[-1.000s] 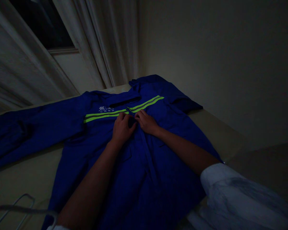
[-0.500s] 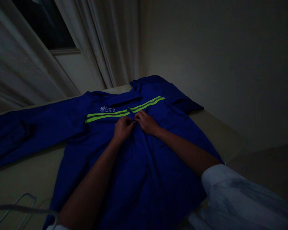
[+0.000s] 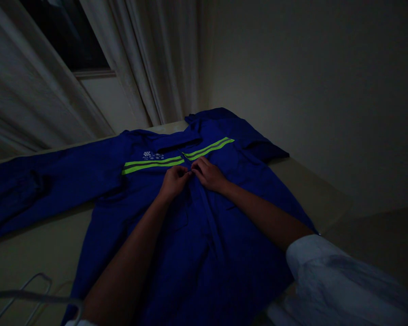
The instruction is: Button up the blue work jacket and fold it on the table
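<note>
A blue work jacket with two yellow-green reflective stripes across the chest lies face up on a pale surface. Both of my hands meet at the jacket's front placket just below the stripes. My left hand has its fingers curled and pinched on the placket's fabric. My right hand is closed on the same front edge, fingertips touching the left hand's. What lies between the fingertips is too dark to make out.
A wire clothes hanger lies at the near left edge. Pale curtains and a dark window stand behind the surface, a plain wall to the right. The jacket's left sleeve stretches far left.
Both hands stay at the same spot on the placket; the left hand's fingers have curled in tighter toward the right hand. The view shifted slightly.
</note>
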`<state>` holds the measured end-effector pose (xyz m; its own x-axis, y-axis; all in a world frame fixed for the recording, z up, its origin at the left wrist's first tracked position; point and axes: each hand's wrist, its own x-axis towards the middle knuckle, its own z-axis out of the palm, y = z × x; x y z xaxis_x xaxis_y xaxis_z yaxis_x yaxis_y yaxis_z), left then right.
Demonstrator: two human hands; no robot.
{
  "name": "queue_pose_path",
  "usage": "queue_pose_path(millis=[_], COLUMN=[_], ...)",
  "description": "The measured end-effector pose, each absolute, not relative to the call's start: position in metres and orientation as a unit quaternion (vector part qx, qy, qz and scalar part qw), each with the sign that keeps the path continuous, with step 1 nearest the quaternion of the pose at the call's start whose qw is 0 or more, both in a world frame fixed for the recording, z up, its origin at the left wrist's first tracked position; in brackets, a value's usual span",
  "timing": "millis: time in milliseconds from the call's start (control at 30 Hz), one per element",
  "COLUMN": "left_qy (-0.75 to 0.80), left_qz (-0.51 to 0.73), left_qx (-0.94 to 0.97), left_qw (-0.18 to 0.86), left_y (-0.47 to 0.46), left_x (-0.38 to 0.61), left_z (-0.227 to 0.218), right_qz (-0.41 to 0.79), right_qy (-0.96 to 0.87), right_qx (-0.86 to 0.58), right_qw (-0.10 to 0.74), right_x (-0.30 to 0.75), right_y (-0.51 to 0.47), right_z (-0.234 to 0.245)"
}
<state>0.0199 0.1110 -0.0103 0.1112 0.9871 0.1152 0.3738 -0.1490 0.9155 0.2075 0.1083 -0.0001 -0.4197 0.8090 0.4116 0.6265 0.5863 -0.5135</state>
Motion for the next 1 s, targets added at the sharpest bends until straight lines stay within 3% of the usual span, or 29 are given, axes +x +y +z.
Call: queue_pose_path(millis=[300,667,1000], left_qy=[0.551,0.553,0.572], left_qz=[0.378,0.391,0.362], left_qx=[0.654,0.599,0.678], left_qw=[0.355,0.428,0.286], left_y=[0.110,0.109,0.103], left_x=[0.020,0.026,0.028], left_z=[-0.002,-0.001,0.004], right_qz=[0.113,0.101,0.139], right_qy=[-0.833,-0.839,-0.819], right_qx=[-0.448,-0.430,-0.447], right_qw=[0.304,0.317,0.332], right_x=[0.208,0.208,0.209], right_y=[0.106,0.101,0.109], right_z=[0.001,0.005,0.001])
